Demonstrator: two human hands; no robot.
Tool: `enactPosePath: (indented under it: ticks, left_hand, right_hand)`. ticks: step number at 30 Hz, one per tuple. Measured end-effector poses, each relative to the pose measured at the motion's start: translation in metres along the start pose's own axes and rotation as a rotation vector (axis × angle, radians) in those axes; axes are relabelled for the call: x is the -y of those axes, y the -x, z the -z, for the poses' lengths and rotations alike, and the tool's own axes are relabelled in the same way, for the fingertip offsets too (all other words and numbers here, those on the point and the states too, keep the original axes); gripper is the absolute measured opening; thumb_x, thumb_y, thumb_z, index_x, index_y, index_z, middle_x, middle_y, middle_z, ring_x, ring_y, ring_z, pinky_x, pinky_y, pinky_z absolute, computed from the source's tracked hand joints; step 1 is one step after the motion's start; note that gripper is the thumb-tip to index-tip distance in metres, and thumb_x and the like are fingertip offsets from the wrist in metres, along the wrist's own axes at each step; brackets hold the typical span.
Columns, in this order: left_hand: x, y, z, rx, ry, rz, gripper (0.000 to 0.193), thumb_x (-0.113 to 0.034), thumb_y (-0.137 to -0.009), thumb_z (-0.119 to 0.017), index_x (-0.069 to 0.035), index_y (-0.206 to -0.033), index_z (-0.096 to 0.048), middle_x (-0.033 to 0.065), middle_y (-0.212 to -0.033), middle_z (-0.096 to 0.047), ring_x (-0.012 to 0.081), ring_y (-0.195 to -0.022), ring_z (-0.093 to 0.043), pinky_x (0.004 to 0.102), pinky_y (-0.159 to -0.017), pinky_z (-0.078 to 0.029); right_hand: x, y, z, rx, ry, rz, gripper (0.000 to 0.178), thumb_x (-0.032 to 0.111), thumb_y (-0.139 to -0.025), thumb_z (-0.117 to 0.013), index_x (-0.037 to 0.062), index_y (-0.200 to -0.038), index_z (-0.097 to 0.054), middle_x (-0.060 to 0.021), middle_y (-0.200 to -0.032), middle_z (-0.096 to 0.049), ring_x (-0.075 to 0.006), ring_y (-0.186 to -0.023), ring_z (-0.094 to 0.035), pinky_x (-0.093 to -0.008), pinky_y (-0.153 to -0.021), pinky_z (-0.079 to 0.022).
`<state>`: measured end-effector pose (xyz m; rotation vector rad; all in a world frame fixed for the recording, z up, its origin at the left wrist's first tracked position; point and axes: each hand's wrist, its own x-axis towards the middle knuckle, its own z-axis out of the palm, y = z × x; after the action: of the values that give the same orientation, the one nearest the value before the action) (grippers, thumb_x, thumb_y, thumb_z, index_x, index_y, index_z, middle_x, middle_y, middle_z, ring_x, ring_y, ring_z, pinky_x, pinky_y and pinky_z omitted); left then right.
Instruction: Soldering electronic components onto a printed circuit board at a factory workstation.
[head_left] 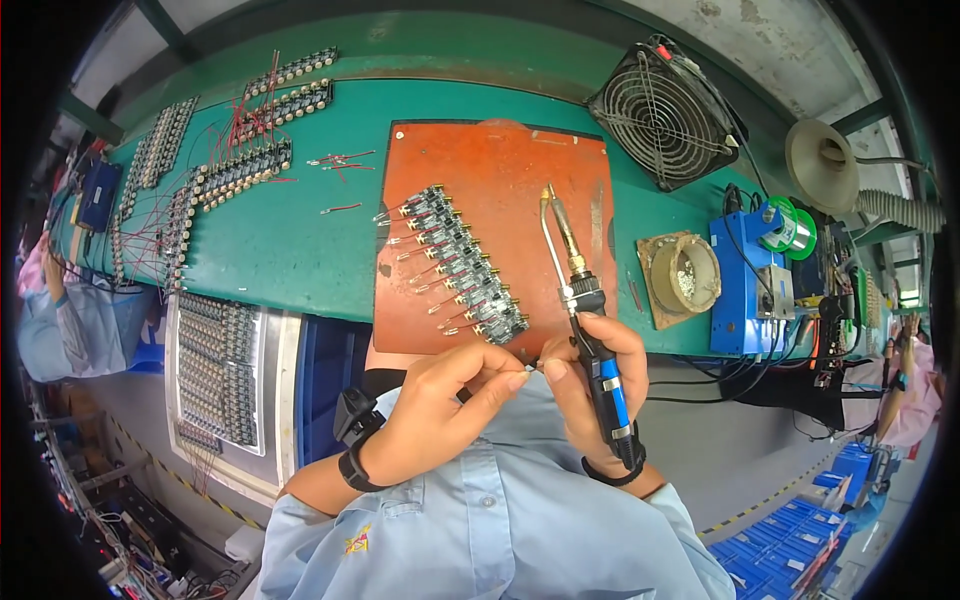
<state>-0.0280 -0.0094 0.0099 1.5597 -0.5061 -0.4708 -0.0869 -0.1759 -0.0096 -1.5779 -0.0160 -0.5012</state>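
My right hand is wrapped round a black and blue soldering iron with a thin metal feed tube beside its tip, which points away from me over the orange mat. Thumb and forefinger of my left hand are pinched together at the mat's front edge, close to the right fingertips. Something tiny and dark lies between the two hands, too small to name. Beyond my left hand, a slanted row of small circuit boards rests on the mat, with short leads sticking out to the left.
Loose red wires and more board rows lie on the green bench. A fan, a round pot and a blue solder feeder with a green spool stand right. A board-filled tray sits lower left. Co-workers sit at both sides.
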Motion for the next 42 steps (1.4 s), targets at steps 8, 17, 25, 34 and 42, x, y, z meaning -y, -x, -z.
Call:
enactPosePath:
  ticks: [8, 17, 25, 34, 42]
  left_hand:
    - [0.000, 0.000, 0.005, -0.068, 0.069, 0.056, 0.013, -0.009, -0.092, -0.061, 0.003, -0.089, -0.059, 0.0033, -0.080, -0.060, 0.0063, -0.064, -0.055, 0.0208, -0.056, -0.046]
    - [-0.001, 0.000, 0.011, -0.037, 0.007, 0.068, 0.012, -0.008, -0.091, -0.061, 0.002, -0.086, -0.057, 0.0019, -0.079, -0.057, 0.0051, -0.063, -0.052, 0.0202, -0.055, -0.043]
    - [-0.001, -0.001, 0.012, 0.010, -0.024, 0.040, 0.011, -0.008, -0.091, -0.061, 0.002, -0.087, -0.057, 0.0016, -0.078, -0.057, 0.0051, -0.062, -0.051, 0.0214, -0.056, -0.043]
    - [-0.011, -0.007, 0.029, -0.136, -0.519, -0.104, 0.007, -0.004, -0.077, -0.067, -0.003, -0.074, -0.061, 0.0075, -0.097, -0.060, 0.0205, -0.093, -0.053, 0.0321, -0.079, -0.040]
    - [0.006, -0.021, 0.024, -0.178, -0.744, -0.140, 0.009, -0.008, -0.065, -0.070, -0.009, -0.065, -0.060, 0.0082, -0.123, -0.052, 0.0305, -0.119, -0.042, 0.0438, -0.095, -0.024]
  right_hand:
    - [0.000, -0.002, 0.001, -0.010, 0.094, 0.034, 0.047, -0.004, -0.085, -0.058, -0.0007, -0.127, -0.039, -0.0082, -0.079, -0.057, -0.0158, -0.074, -0.056, -0.0320, -0.071, -0.049]
    - [0.001, -0.006, 0.006, 0.093, -0.023, 0.090, 0.043, 0.002, -0.087, -0.058, -0.0012, -0.127, -0.040, -0.0187, -0.095, -0.063, -0.0269, -0.094, -0.063, -0.0401, -0.086, -0.050]
    - [-0.003, -0.007, 0.013, 0.200, -0.027, 0.123, 0.043, -0.002, -0.087, -0.057, -0.0017, -0.127, -0.041, -0.0218, -0.107, -0.062, -0.0278, -0.102, -0.063, -0.0403, -0.093, -0.048]
    - [0.020, 0.001, 0.033, -0.164, 0.066, -0.106, 0.060, 0.033, -0.086, -0.066, -0.0025, -0.125, -0.040, -0.0176, -0.093, -0.064, -0.0264, -0.086, -0.065, -0.0368, -0.078, -0.051]
    - [0.016, 0.014, 0.079, -0.055, 0.212, 0.186, 0.058, 0.034, -0.075, -0.080, -0.0011, -0.112, -0.052, -0.0188, -0.095, -0.065, -0.0286, -0.083, -0.065, -0.0404, -0.073, -0.051]
